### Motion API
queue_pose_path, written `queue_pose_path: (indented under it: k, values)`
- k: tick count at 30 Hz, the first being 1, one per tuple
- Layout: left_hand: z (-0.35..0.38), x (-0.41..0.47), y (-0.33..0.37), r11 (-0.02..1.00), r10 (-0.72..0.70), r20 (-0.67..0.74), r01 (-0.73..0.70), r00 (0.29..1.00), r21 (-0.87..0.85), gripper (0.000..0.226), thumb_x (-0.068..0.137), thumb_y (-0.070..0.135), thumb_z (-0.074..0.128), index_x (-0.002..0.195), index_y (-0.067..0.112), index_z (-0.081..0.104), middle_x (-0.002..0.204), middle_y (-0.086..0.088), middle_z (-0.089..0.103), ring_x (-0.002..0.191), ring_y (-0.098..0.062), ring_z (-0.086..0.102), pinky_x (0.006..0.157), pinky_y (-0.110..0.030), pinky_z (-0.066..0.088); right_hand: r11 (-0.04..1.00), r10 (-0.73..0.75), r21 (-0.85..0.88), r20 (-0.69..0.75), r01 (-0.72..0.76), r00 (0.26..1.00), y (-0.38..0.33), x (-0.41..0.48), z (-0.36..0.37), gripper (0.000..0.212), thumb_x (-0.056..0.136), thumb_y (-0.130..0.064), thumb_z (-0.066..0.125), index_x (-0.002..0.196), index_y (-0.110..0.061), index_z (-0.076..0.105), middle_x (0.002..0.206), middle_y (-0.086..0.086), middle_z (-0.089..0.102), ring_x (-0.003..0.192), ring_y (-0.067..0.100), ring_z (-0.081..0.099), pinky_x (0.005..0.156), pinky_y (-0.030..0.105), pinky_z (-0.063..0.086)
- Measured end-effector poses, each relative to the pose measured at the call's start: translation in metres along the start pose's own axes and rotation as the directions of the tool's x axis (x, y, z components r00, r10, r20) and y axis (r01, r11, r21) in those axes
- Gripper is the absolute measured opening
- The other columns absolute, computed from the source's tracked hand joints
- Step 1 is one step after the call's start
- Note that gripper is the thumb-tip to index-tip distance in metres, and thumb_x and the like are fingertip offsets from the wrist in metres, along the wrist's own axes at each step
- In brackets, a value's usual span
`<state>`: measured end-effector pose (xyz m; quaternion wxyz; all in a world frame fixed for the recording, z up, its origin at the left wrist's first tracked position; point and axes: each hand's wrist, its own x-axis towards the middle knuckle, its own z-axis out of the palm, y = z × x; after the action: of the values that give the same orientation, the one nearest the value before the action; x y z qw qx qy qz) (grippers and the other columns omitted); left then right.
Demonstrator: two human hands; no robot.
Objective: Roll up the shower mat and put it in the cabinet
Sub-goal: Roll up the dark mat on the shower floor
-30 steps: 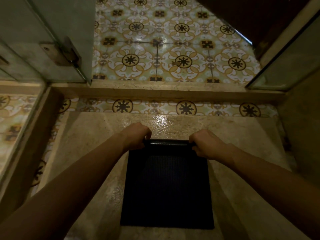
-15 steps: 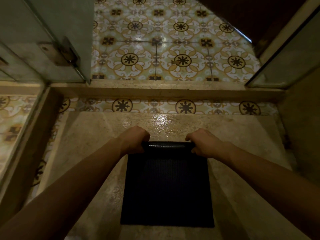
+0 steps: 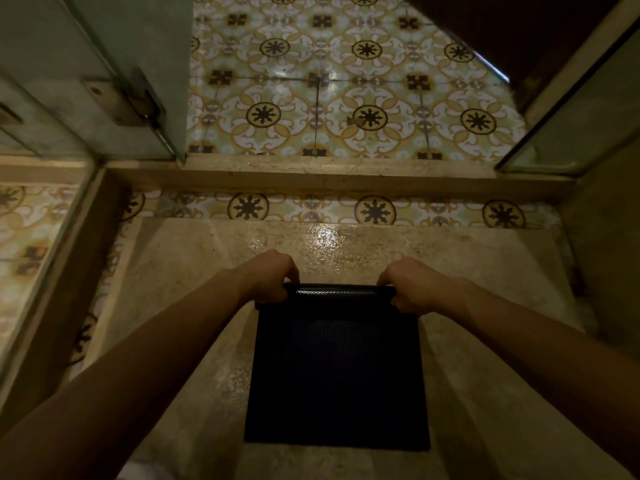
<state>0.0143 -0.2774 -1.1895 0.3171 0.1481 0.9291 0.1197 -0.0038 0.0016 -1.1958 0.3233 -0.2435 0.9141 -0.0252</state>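
A dark, finely ribbed shower mat (image 3: 337, 372) lies flat on the wet stone shower floor (image 3: 180, 278). Its far edge is curled into a thin glossy roll (image 3: 339, 292). My left hand (image 3: 272, 277) grips the left end of that roll, fingers curled over it. At the right end my right hand (image 3: 412, 284) grips the roll the same way. Both forearms reach in from the bottom corners. No cabinet is in view.
A raised stone curb (image 3: 329, 174) crosses the view beyond the hands, with patterned floor tiles (image 3: 322, 98) past it. A glass door with a metal hinge (image 3: 124, 98) stands at the upper left, a glass panel (image 3: 575, 119) at the upper right. Walls close both sides.
The roll at the mat's far edge has turned slightly toward me under both hands, which shifted a little nearer. The flat part of the mat has not moved.
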Motion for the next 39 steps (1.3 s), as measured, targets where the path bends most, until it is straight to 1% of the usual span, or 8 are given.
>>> queue_pose_path:
  k: [6, 12, 16, 21, 26, 30, 33, 39]
  values:
    - [0.003, -0.003, 0.002, 0.999, 0.021, -0.040, -0.019, 0.999, 0.048, 0.025, 0.076, 0.016, 0.076, 0.100, 0.017, 0.069, 0.103, -0.003, 0.070, 0.095, -0.021, 0.064, 0.073, -0.026, 0.047, 1.000, -0.007, -0.025, -0.030, 0.006, 1.000, -0.002, -0.001, -0.001, 0.036, 0.070, -0.021, 0.079, 0.105, -0.021, 0.068, 0.103, 0.006, 0.068, 0.092, 0.024, 0.064, 0.073, 0.031, 0.052]
    - [0.001, -0.005, -0.007, 1.000, 0.019, 0.049, -0.018, 0.999, -0.014, 0.028, 0.078, 0.014, 0.073, 0.105, 0.018, 0.069, 0.110, -0.002, 0.069, 0.102, -0.017, 0.064, 0.082, -0.027, 0.052, 0.999, 0.017, 0.028, 0.006, -0.017, 1.000, 0.002, -0.002, -0.002, 0.034, 0.075, -0.018, 0.075, 0.108, -0.022, 0.068, 0.108, 0.007, 0.067, 0.093, 0.021, 0.063, 0.071, 0.027, 0.051]
    - [0.006, -0.005, -0.002, 1.000, 0.013, 0.045, -0.013, 0.999, -0.007, 0.036, 0.074, 0.011, 0.077, 0.107, 0.019, 0.063, 0.111, 0.000, 0.068, 0.098, -0.017, 0.064, 0.073, -0.023, 0.046, 1.000, 0.003, 0.015, 0.022, -0.003, 1.000, -0.002, -0.002, 0.005, 0.051, 0.074, -0.023, 0.080, 0.122, -0.019, 0.063, 0.114, 0.005, 0.067, 0.101, 0.022, 0.063, 0.078, 0.027, 0.048]
    - [0.011, -0.001, 0.000, 1.000, 0.004, 0.078, -0.006, 0.997, 0.027, 0.041, 0.075, 0.012, 0.075, 0.113, 0.021, 0.063, 0.113, 0.000, 0.069, 0.097, -0.018, 0.064, 0.075, -0.023, 0.049, 1.000, -0.008, -0.001, 0.070, 0.008, 0.998, -0.001, -0.005, 0.006, 0.048, 0.071, -0.029, 0.080, 0.116, -0.020, 0.065, 0.108, 0.005, 0.066, 0.095, 0.021, 0.062, 0.070, 0.026, 0.048]
    - [0.019, -0.005, -0.002, 0.998, 0.018, 0.077, -0.022, 0.997, 0.056, 0.044, 0.076, 0.016, 0.074, 0.115, 0.022, 0.056, 0.112, -0.005, 0.068, 0.097, -0.023, 0.064, 0.081, -0.034, 0.055, 0.996, -0.033, -0.082, 0.038, 0.036, 0.999, -0.003, -0.007, 0.019, 0.037, 0.072, -0.026, 0.072, 0.105, -0.014, 0.062, 0.103, 0.011, 0.063, 0.089, 0.027, 0.062, 0.068, 0.030, 0.050]
    - [0.018, -0.004, 0.002, 0.977, 0.053, 0.090, -0.070, 0.995, 0.204, 0.042, 0.077, 0.018, 0.070, 0.114, 0.020, 0.049, 0.103, -0.009, 0.064, 0.088, -0.027, 0.063, 0.074, -0.038, 0.056, 0.994, -0.060, -0.091, 0.046, 0.064, 0.997, 0.001, -0.007, 0.016, 0.038, 0.072, -0.028, 0.070, 0.105, -0.013, 0.059, 0.099, 0.011, 0.062, 0.085, 0.027, 0.062, 0.063, 0.030, 0.048]
    - [0.009, 0.003, 0.002, 0.971, 0.037, 0.090, -0.058, 0.995, 0.232, 0.041, 0.079, 0.020, 0.069, 0.114, 0.020, 0.049, 0.101, -0.009, 0.063, 0.086, -0.027, 0.063, 0.073, -0.038, 0.056, 0.995, -0.062, -0.074, 0.039, 0.064, 0.997, 0.006, -0.003, 0.009, 0.036, 0.073, -0.028, 0.069, 0.106, -0.015, 0.060, 0.097, 0.009, 0.063, 0.082, 0.024, 0.061, 0.060, 0.029, 0.047]
    - [-0.014, 0.024, -0.002, 0.967, 0.018, -0.031, -0.009, 0.999, 0.256, 0.041, 0.078, 0.023, 0.070, 0.114, 0.022, 0.049, 0.103, -0.007, 0.064, 0.090, -0.027, 0.062, 0.072, -0.035, 0.050, 0.997, -0.040, -0.065, -0.100, 0.034, 0.994, 0.017, 0.015, -0.014, 0.034, 0.073, -0.024, 0.070, 0.104, -0.017, 0.061, 0.098, 0.008, 0.065, 0.090, 0.027, 0.062, 0.074, 0.037, 0.053]
